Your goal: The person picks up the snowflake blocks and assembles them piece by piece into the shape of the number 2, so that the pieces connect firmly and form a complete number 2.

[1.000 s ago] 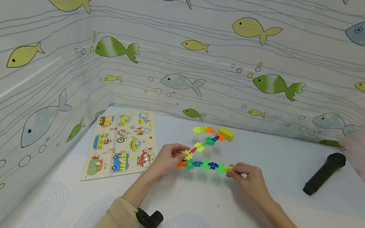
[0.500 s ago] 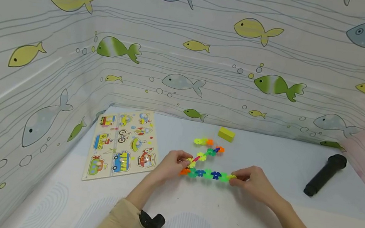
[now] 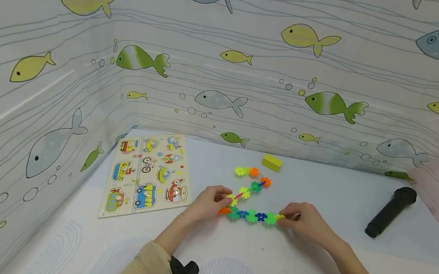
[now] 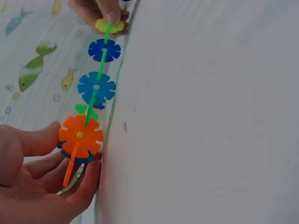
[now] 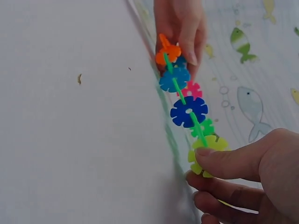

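Note:
A chain of interlocking plastic snowflake discs (image 3: pixel 252 216), in green, blue, yellow, orange and pink, bends in a shape like a 2. Its near row runs left to right between the two hands. My left hand (image 3: pixel 207 203) holds the left corner, fingers around the orange disc (image 4: pixel 80 135) and the discs beside it. At the other end of the row, my right hand (image 3: pixel 303 220) pinches the yellow disc (image 5: pixel 212 144) between thumb and fingers. Beyond the hands, the far part of the chain zigzags back to a yellow disc (image 3: pixel 239 171).
A wooden vehicle puzzle board (image 3: pixel 148 174) lies left of the left hand. Behind the chain sits a yellow block (image 3: pixel 272 162). A black cylinder with a wider end (image 3: pixel 391 211) lies at the right. Fish-printed sheeting (image 3: pixel 270 78) rises behind and beside the table.
Both hands have come nearer the body and slightly right, bringing the chain along. Its far end, earlier overlapping the yellow block in view, now lies apart from it.

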Available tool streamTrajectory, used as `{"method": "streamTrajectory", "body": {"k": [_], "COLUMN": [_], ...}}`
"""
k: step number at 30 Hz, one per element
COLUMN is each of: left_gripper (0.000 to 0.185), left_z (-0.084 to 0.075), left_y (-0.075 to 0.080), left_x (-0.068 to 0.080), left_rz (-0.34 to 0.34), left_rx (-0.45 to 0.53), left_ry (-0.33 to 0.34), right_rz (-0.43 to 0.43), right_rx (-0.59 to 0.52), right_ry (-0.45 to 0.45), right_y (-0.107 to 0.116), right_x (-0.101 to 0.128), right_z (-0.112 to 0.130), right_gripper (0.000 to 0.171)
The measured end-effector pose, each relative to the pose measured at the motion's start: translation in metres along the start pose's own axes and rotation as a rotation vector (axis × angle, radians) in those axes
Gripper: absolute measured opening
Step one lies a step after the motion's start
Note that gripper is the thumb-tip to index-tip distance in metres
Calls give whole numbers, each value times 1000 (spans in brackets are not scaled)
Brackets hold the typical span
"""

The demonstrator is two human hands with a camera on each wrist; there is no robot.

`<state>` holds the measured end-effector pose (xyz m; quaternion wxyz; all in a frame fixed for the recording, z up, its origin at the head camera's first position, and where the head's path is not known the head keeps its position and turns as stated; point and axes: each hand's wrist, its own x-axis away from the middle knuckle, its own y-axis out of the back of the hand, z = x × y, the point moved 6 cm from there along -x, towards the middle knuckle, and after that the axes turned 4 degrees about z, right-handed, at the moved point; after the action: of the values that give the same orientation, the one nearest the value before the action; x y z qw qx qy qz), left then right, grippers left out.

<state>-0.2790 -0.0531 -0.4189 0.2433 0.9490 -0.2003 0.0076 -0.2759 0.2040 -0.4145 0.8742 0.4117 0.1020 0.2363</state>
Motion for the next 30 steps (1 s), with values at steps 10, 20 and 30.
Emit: {"method": "streamTrajectory", "body": {"k": [10, 20, 30], "left_gripper": [61, 61, 60], "left_z": [4, 6, 6], "left_y": [0, -7, 0], "left_x": [-1, 0, 0], "left_rz": [144, 143, 132], "left_rx": [-9, -52, -32], "left_ry": [-3, -9, -16], "right_rz": [42, 95, 140], "right_rx": [-25, -65, -111], "right_ry": [21, -8, -64], "right_y": [-4, -10, -11], "right_x": [1, 8, 1], "right_z": [-7, -15, -16], "right_gripper": [5, 31, 36]}}
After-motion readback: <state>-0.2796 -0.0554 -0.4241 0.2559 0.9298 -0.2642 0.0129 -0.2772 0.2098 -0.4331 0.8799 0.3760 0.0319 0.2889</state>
